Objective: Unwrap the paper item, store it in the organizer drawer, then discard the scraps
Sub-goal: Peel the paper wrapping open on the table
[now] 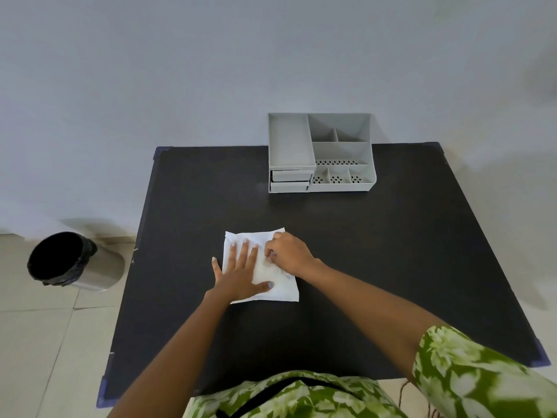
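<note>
The white paper item (280, 282) lay near the middle of the black bench (391, 251). The left hand (241, 274) pressed flat on it, fingers spread, while the right hand (289, 251) pinched its top layer between curled fingertips. The grey organizer (321, 152) stood at twelve o'clock, both small drawers (291, 180) closed. A lined bin (75, 260) sat on the floor at nine o'clock.
</note>
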